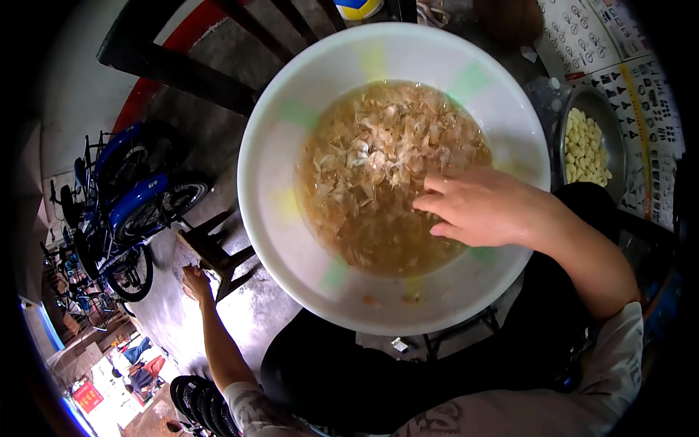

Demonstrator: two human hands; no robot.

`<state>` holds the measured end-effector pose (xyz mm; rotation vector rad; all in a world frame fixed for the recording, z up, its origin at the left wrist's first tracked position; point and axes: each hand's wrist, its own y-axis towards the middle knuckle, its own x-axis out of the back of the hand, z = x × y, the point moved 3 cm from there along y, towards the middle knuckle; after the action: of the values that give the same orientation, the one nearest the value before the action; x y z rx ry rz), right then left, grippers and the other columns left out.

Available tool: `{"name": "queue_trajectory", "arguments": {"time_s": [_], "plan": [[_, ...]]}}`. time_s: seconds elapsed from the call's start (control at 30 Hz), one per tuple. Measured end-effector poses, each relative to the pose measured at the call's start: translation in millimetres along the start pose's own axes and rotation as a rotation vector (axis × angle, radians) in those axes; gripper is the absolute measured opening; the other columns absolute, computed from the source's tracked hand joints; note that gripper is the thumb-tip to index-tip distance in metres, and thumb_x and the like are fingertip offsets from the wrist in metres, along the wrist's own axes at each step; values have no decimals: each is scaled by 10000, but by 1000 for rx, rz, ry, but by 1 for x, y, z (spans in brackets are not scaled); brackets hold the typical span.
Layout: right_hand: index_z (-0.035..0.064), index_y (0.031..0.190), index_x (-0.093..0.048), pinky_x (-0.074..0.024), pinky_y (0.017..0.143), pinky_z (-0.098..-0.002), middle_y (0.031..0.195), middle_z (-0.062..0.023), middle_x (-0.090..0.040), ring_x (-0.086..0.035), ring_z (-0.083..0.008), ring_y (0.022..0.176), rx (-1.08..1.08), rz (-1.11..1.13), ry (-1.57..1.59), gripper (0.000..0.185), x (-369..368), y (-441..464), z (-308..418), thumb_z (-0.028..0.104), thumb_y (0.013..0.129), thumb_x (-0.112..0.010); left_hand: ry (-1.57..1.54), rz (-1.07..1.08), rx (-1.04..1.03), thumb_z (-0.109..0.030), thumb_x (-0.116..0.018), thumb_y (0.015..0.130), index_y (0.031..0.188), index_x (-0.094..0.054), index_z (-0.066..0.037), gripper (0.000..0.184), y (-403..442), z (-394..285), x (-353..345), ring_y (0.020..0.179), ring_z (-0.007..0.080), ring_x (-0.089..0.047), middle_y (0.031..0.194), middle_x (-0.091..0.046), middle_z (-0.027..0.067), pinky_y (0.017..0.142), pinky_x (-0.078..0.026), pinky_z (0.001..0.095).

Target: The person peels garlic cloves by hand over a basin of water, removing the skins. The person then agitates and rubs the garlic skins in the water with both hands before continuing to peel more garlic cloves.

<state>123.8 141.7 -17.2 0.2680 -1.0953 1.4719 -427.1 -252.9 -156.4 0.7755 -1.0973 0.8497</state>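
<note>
A large white plastic basin (273, 124) holds cloudy brown water with papery garlic skins (386, 138) floating thickly, mostly in its far half. My right hand (477, 207) reaches in from the right, low over the water at the edge of the skins. Its fingers are bent and apart, and I see nothing between them. Out to the left, away from the basin, my left hand (195, 284) is closed beside a small wooden stool (205, 251). What it holds, if anything, is too small to make out. Peeled garlic cloves (586, 149) fill a metal bowl (617, 135) to the right.
A dark slatted wooden chair (182, 73) stands behind the basin at upper left. Bicycles with blue mudguards (138, 197) are parked at left. Printed sheets (648, 109) cover a surface at right. My dark-trousered legs (349, 371) are below the basin. Another person (145, 371) is far off at lower left.
</note>
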Motion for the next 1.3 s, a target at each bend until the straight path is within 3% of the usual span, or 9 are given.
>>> {"name": "queue_trajectory", "arguments": {"time_s": [0.13, 0.2, 0.27, 0.37, 0.47, 0.53, 0.63, 0.8, 1.3], "plan": [[54, 1230, -586, -543, 766, -367, 1094, -98, -577, -643, -242, 923, -1, 64, -79, 368, 2, 7, 3, 277, 939, -612, -458, -292, -105, -233, -637, 928, 1155, -631, -81, 273, 7, -13, 22, 677, 271, -654, 801, -693, 124, 596, -469, 445], [73, 1183, -616, -551, 721, -337, 1102, -68, -582, -654, -213, 859, 62, -46, -29, 308, 5, 10, 10, 259, 937, -616, -709, -296, -29, -203, -680, 913, 1190, -669, -43, 320, 7, -48, 68, 675, 165, -595, 807, -686, 102, 638, -485, 332], [96, 1118, -652, -551, 680, -315, 1078, -34, -594, -657, -197, 808, 190, -374, 38, 234, 14, 13, 20, 235, 932, -624, -1041, -266, -71, -192, -690, 906, 1125, -688, -28, 274, -3, -102, 126, 703, 134, -590, 811, -685, 66, 666, -495, 314], [103, 1100, -680, -547, 684, -290, 1044, -28, -625, -667, -155, 794, 203, -520, 411, 221, 36, 16, 43, 87, 879, -680, -1323, 105, -203, -164, -691, 899, 1026, -704, -22, 191, -61, -202, 237, 757, 121, -631, 831, -689, 36, 694, -508, 263], [71, 1101, -677, -544, 702, -293, 1035, -48, -628, -666, -146, 812, 280, -603, 622, 252, 43, 20, 61, 30, 853, -700, -1408, 483, -314, -87, -742, 834, 1029, -704, 13, 222, -122, -281, 308, 869, 152, -695, 970, -731, 103, 740, -561, 296], [53, 1099, -675, -542, 713, -293, 1026, -59, -630, -665, -148, 820, 328, -692, 719, 261, 47, 15, 69, 13, 843, -708, -1386, 456, -515, -62, -740, 848, 1012, -691, 39, 198, -151, -311, 318, 790, 113, -675, 924, -723, 83, 677, -542, 241], [-1, 1031, -695, -549, 715, -272, 1033, -99, -671, -680, -167, 872, 491, -873, 582, 182, 52, 7, 72, 8, 849, -704, -1425, 455, -457, -51, -755, 834, 983, -694, 59, 195, -175, -330, 343, 807, 110, -679, 902, -723, 79, 711, -549, 243], [-2, 994, -710, -551, 781, -283, 996, -112, -698, -683, -185, 888, 427, -808, 711, 174, 48, -1, 62, -26, 821, -713, -1464, 446, -374, -19, -749, 832, 962, -692, 59, 162, -200, -335, 342, 856, 114, -675, 912, -726, 92, 753, -556, 257], [-62, 1067, -629, -542, 876, -255, 1010, -122, -687, -671, -150, 954, 255, -711, 1379, 194, 21, 7, 48, -76, 875, -645, -1312, -156, -708, 99, -754, 719, 763, -640, 34, 138, -199, -345, 353, 778, 226, -689, 891, -693, 120, 684, -557, 289]]}}
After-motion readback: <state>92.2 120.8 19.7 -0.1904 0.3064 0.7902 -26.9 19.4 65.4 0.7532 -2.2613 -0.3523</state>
